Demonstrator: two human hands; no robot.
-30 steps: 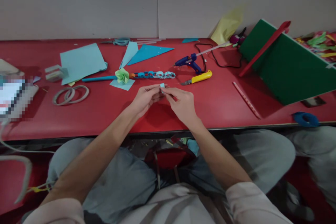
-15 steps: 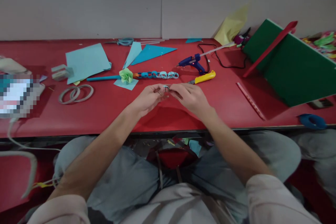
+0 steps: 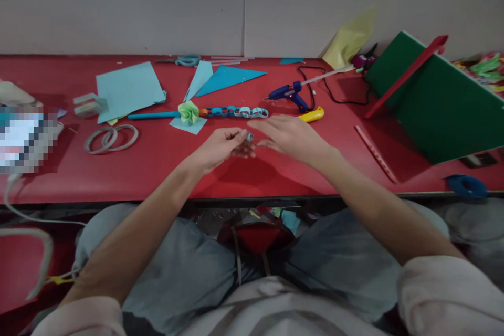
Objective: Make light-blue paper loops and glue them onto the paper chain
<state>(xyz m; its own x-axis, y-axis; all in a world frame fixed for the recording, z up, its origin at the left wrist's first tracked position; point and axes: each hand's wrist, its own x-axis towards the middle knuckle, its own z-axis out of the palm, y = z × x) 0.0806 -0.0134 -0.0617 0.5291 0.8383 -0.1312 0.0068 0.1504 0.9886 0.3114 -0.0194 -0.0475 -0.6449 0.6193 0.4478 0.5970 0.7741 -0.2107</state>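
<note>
Between thumb and fingers, my left hand point(image 3: 224, 146) pinches a small light-blue paper curl point(image 3: 250, 137) above the red table point(image 3: 157, 173). Just to its right my right hand point(image 3: 295, 135) is open, fingers stretched and apart from the curl, with nothing seen in them. Behind both hands lies a paper chain point(image 3: 240, 112) of blue and pale-blue links. It runs up to a green paper flower point(image 3: 188, 112) and a blue paper stick point(image 3: 153, 115). My right hand partly covers a yellow cutter knife point(image 3: 313, 114).
A blue glue gun point(image 3: 285, 92) with its cord lies behind the knife. Light-blue sheets point(image 3: 128, 92), a darker blue triangle point(image 3: 230, 80) and scissors point(image 3: 188, 60) lie farther back. Tape rings point(image 3: 111, 139) are at left; a green board point(image 3: 444, 97) leans at right, near a pink strip point(image 3: 376, 154).
My right hand has let go of the paper curl and moved right with its fingers straightened, covering part of the knife. My left hand keeps its pinch on the curl.
</note>
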